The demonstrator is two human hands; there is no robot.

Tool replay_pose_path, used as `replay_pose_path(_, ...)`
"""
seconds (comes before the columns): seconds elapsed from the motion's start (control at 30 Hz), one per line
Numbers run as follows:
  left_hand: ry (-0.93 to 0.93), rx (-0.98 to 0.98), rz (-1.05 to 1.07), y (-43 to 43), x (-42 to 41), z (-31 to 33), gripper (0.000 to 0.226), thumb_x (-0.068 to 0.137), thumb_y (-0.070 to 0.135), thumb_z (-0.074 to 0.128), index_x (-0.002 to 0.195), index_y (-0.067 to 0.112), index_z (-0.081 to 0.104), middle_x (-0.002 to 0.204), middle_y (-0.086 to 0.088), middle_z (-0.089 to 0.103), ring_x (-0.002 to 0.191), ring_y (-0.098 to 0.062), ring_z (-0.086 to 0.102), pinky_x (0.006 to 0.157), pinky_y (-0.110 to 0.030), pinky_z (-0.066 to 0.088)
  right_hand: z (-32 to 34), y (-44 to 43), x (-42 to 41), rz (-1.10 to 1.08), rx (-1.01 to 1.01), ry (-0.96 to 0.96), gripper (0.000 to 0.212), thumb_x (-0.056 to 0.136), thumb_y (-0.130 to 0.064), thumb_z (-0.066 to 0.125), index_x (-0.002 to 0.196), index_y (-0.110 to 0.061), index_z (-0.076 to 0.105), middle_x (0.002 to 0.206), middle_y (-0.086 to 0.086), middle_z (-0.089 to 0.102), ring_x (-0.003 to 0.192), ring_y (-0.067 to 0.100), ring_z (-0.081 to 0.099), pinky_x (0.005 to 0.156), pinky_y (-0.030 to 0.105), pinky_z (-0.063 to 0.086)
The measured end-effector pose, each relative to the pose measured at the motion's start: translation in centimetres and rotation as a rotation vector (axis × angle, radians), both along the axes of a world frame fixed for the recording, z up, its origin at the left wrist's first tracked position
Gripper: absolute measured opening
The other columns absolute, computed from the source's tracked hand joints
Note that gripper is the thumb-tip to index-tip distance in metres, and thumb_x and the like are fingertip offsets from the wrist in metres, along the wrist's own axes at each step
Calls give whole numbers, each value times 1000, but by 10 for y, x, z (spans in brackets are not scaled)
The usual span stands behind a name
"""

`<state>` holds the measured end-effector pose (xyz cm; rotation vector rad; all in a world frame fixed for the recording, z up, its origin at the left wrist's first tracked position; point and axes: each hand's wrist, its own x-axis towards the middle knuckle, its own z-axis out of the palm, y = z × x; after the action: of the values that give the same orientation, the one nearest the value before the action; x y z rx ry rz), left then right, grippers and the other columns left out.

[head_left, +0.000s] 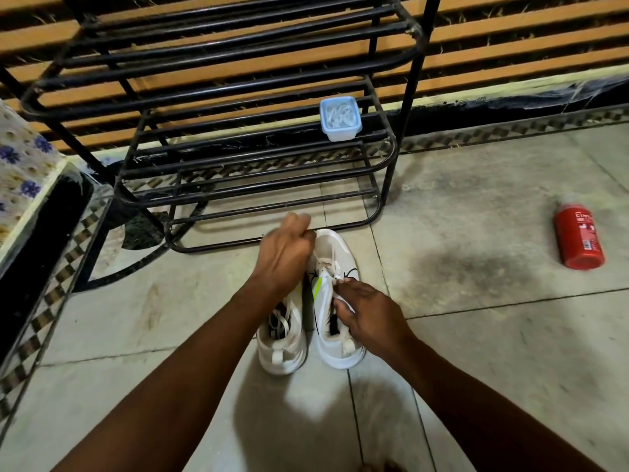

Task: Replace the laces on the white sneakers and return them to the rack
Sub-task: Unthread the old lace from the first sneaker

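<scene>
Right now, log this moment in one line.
left hand grips lace | right hand pinches lace | sneakers on floor before rack

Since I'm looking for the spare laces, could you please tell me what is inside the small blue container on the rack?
In the blue container on the rack, white coiled strands show, probably laces. Their number and anything beneath them are hidden.

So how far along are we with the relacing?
Midway. Both sneakers are off the rack, on the floor. The right hand pinches a lace on the right sneaker; the left hand is curled above, blurred. The left sneaker has loose laces inside. A tub of white laces sits on the rack. Left: finish lacing, shelve both.
</scene>
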<state>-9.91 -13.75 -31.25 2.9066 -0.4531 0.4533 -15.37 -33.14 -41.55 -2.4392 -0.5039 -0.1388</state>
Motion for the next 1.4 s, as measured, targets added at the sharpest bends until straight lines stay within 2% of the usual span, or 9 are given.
replay_pose_path(0.2, -299, -286, -55, 27, 17, 46, 25, 83, -10, 54, 89, 6, 71, 86, -1, 47, 85, -21, 43, 63, -30, 25, -1, -1, -1, -12, 2, 36, 52, 94, -52, 38, 131, -27, 65, 135, -3, 64, 126, 12, 58, 98, 31, 52)
replay_pose_path(0.37, -1, -669, -38, 12, 9, 25, 22, 104, 12, 51, 85, 8, 62, 86, -1, 55, 87, -20, 51, 79, -33, 40, 0, 3, -1, -9, 4, 24, 51, 94, -50, 41, 128, -23, 67, 132, 1, 67, 124, 16, 60, 97, 35, 54)
replay_pose_path(0.47, 229, -1000, 29, 2, 10, 10, 28, 108, 15, 46, 81, 12, 52, 77, -1, 51, 74, -18, 50, 72, -33, 44, 0, 4, -2, -10, -5, 31, 52, 94, -50, 40, 130, -22, 66, 133, 1, 66, 125, 15, 59, 98, 34, 53)
replay_pose_path(0.53, 304, -1022, 67, -4, 10, 4, 30, 107, 14, 45, 78, 14, 52, 72, -1, 50, 65, -19, 49, 64, -34, 43, 2, 3, -2, -12, -13, 25, 53, 95, -50, 40, 131, -21, 66, 133, 2, 66, 125, 16, 59, 98, 34, 54)
replay_pose_path(0.6, 346, -870, 18, -5, 11, -1, 27, 105, 19, 49, 80, 12, 57, 74, 0, 57, 65, -18, 54, 62, -36, 47, 3, 4, -3, -12, -36, 7, 53, 95, -49, 40, 130, -19, 67, 132, 2, 67, 125, 16, 60, 97, 34, 54)
replay_pose_path(0.77, 326, -98, -8, -1, 13, -9, 4, 93, 20, 63, 91, 20, 67, 99, 0, 60, 87, -26, 64, 71, -33, 49, 2, 5, -4, -34, -42, 11, 53, 95, -50, 40, 130, -21, 67, 131, -1, 67, 124, 17, 60, 97, 34, 54)
replay_pose_path(1.07, 491, -174, 136, 5, 11, -25, 10, 90, 29, 71, 99, 31, 76, 103, -1, 75, 99, -23, 68, 84, -41, 59, 0, 2, -3, -2, -28, 52, 55, 94, -53, 42, 131, -19, 66, 134, 1, 65, 127, 18, 58, 110, 36, 42)
replay_pose_path(1.2, 496, -110, 76, 1, 12, -32, 20, 95, 21, 60, 109, 21, 75, 114, -9, 71, 105, -29, 67, 86, -41, 57, 1, 3, -1, 3, -39, 72, 56, 95, -53, 41, 132, -19, 64, 135, 2, 64, 128, 18, 57, 112, 38, 41)
replay_pose_path(1.4, 404, 57, 115, -3, 10, -34, 23, 88, 14, 73, 110, 19, 67, 120, -7, 55, 108, -27, 57, 76, -37, 51, 2, 2, -3, -4, -45, 83, 57, 95, -53, 39, 133, -19, 64, 136, 3, 64, 129, 18, 56, 112, 41, 42)
